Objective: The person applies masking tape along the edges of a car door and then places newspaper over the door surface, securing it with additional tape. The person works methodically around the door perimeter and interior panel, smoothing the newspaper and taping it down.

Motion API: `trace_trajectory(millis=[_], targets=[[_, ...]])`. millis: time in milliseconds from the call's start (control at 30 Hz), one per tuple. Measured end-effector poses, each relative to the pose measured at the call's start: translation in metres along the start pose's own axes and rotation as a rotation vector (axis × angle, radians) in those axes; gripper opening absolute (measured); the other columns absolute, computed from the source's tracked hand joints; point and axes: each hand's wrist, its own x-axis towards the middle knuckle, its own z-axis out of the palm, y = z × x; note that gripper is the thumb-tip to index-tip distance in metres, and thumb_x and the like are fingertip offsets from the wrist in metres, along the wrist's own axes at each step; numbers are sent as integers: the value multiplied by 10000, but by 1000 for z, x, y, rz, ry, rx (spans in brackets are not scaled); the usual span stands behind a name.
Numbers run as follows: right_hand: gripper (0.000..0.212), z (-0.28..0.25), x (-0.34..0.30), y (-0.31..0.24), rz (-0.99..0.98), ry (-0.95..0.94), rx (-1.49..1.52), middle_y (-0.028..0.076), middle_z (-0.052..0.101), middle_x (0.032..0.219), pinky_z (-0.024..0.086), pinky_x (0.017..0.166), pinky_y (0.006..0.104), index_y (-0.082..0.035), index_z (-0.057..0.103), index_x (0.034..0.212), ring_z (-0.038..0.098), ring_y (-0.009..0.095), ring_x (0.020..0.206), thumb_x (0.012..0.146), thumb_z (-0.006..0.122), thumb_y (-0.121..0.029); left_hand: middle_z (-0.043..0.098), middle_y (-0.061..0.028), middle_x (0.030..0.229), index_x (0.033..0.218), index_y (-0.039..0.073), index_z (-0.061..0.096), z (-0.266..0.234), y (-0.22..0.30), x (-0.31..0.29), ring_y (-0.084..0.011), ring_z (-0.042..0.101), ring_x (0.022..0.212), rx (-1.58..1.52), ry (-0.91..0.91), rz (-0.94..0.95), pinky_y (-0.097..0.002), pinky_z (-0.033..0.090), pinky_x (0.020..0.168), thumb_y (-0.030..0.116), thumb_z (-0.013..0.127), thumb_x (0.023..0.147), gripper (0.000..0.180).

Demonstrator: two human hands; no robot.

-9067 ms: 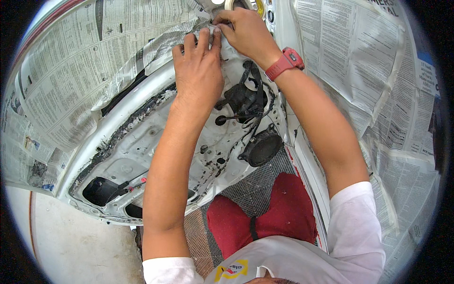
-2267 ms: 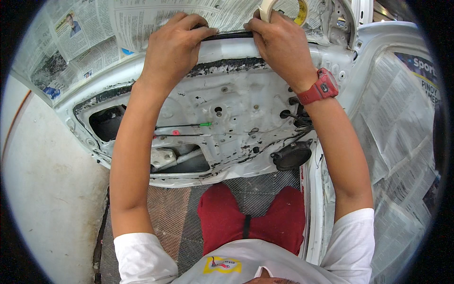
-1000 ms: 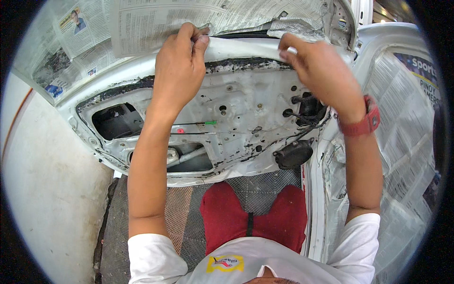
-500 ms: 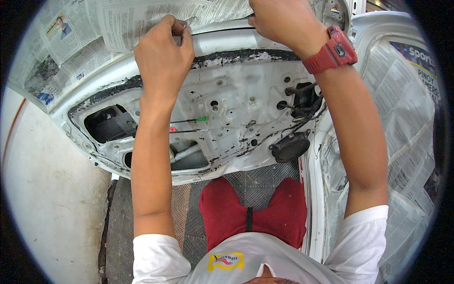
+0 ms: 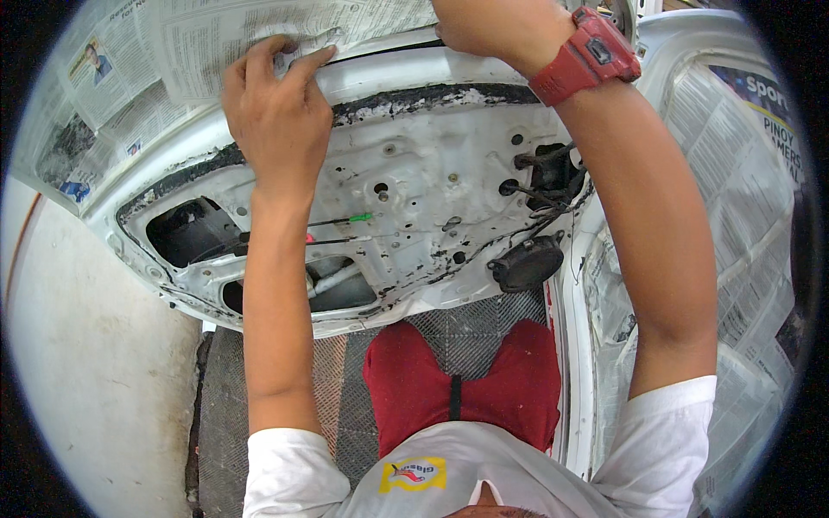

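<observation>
A white car door [image 5: 414, 173] with its inner panel off spans the view ahead of me. Newspaper [image 5: 199, 60] covers its upper part, beyond the bare metal edge. My left hand [image 5: 281, 112] rests at the lower edge of this paper, thumb and fingers apart, with nothing seen in its grip. Further right, my right hand [image 5: 496, 30] is closed at the right end of a thin dark line [image 5: 384, 51] along the paper's edge. Its fingertips are mostly hidden, so what they pinch cannot be made out. A red watch [image 5: 591, 56] is on the right wrist.
Black cables [image 5: 553, 207] and a black round speaker-like part [image 5: 528, 262] sit on the door's right side. Green-tipped [image 5: 360, 217] and red-tipped rods cross its middle. A newspaper-covered white panel [image 5: 725, 216] stands right, a pale wall [image 5: 86, 345] left, dark matting [image 5: 233, 406] below.
My left hand has shifted slightly left, and its pinched fingers have spread apart. My right hand has slid a little left along the paper's edge. The view has tilted slightly.
</observation>
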Motion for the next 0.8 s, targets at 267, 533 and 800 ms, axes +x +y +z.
trace_trajectory(millis=[267,533,800], targets=[[144,8,1,-3,-1,26,-19,194,817,882,647,771,502,-63,848,876,822,368,880,869,737,-154,658,-184,1438,1399,-4,732,20,65,0,-412,610,1279,-310,-31,101,-549,498,1139,37,727,845,556],[258,-91,-23,14,47,-363,409,243,824,1049,643,943,477,19,825,1099,812,401,1008,974,683,-157,675,-203,1433,1462,-52,675,36,90,-7,-404,606,1370,-383,-137,62,-546,486,1185,111,769,939,556],[244,-66,-46,53,186,-347,121,217,820,1056,606,994,506,-47,820,1114,784,409,1060,989,654,-175,675,-188,1460,1503,5,672,38,93,-5,-414,608,1353,-307,-150,71,-576,465,1216,115,768,957,566]])
